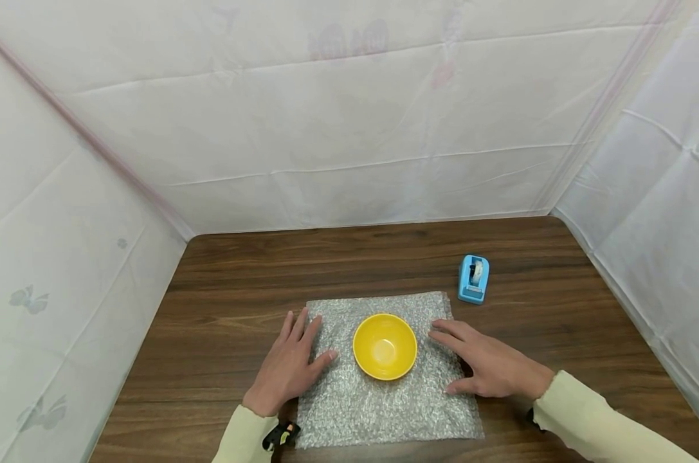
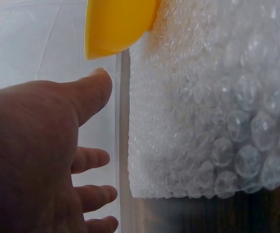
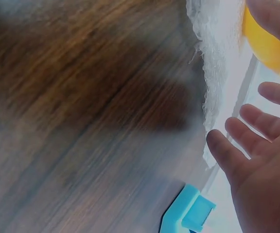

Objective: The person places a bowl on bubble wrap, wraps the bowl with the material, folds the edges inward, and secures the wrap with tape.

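Observation:
A yellow bowl (image 1: 385, 347) stands upright on a sheet of bubble wrap (image 1: 384, 411) spread flat on the table. My left hand (image 1: 291, 363) is at the sheet's left edge, fingers spread and straight, with the bowl to its right. On the other side, my right hand (image 1: 482, 360) is over the sheet's right edge, its fingers loosely extended towards the bowl. Neither hand holds anything, and both are apart from the bowl. In the left wrist view the thumb points towards the bowl (image 2: 120, 26). The right wrist view shows the fingers spread beside the bubble wrap (image 3: 213, 73).
A light blue tape dispenser (image 1: 473, 279) with a roll of tape stands beyond the sheet's upper right corner. The dark wooden table (image 1: 233, 276) is enclosed by white sheeting (image 1: 349, 128) at the back and both sides.

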`<state>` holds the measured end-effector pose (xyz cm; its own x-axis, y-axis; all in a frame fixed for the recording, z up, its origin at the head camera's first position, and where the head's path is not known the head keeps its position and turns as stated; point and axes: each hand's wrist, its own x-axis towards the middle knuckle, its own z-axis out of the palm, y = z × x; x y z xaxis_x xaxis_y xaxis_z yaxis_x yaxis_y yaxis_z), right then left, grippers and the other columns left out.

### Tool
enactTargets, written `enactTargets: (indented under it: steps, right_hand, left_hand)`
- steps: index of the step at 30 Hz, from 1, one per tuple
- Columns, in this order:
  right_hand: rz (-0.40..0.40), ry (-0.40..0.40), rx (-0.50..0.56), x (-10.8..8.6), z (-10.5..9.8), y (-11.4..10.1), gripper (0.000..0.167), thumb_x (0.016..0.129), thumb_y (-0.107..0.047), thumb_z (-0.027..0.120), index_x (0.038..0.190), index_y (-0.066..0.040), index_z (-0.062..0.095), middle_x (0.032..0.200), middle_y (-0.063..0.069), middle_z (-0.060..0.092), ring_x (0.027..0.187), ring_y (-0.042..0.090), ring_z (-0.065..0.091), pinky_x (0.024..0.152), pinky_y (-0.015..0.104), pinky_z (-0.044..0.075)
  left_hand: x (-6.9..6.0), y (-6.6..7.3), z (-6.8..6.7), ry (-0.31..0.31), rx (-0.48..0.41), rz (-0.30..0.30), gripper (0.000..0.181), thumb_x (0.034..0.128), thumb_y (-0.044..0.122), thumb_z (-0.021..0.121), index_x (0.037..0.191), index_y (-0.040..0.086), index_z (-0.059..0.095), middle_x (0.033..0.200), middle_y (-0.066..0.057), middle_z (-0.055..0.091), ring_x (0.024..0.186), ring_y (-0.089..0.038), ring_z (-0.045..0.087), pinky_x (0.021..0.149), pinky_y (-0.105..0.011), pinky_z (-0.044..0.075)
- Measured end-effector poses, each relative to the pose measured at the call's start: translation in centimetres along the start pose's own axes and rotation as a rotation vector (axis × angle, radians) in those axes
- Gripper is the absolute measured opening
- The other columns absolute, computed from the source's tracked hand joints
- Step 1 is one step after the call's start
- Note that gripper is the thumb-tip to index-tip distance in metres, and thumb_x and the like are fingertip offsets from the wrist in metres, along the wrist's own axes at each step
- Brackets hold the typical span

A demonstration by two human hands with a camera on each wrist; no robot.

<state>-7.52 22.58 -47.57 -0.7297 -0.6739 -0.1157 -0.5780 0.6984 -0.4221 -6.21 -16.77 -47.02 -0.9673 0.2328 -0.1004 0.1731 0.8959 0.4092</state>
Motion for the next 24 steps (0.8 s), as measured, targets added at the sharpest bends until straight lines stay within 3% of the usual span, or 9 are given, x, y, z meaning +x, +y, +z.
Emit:
enactTargets:
  steps: [19,24]
  right_hand:
    - [0.045,0.013,-0.028,-0.72,-0.06,0.7,0.08,0.092,-0.055,0.075,0.155,-0.014,0.047,0.16,0.008,0.045,0.141,0.027,0.051,0.108,0.05,0.054]
    - [0.097,0.046,0.001,-0.76,0.1,0.66,0.076,0.093,-0.048,0.076,0.154,-0.013,0.047,0.159,0.011,0.046,0.14,0.03,0.052,0.109,0.052,0.052]
  left_hand:
    - [0.1,-0.18,0.19,-0.01,-0.004,-0.008,0.074,0.0997,0.048,0.066,0.158,0.007,0.044,0.17,-0.024,0.027,0.158,-0.052,0.019,0.122,-0.068,0.032]
    - [-0.02,-0.26,0.26,-0.01,-0.009,-0.003,0.073,0.1001,0.049,0.065,0.157,0.008,0.045,0.17,-0.025,0.027,0.158,-0.052,0.019,0.121,-0.068,0.032]
